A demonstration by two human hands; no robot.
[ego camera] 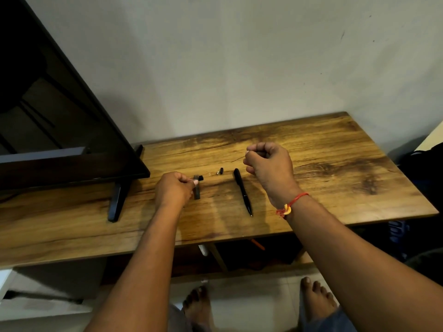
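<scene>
Over table [335, 144], right hand [268, 164] pinches thin lead [237, 159] in curled fingers; left hand [173, 188] grips grey lead case [197, 192] on tabletop — mechanical pencil [242, 190] lies between. Risk: hard pinch snaps lead.

a home room: a flat tv [60, 130] stands on its feet at the left end of a wooden table [335, 149] against a plain wall [239, 56], bare feet [316, 298] on tiled floor.
</scene>
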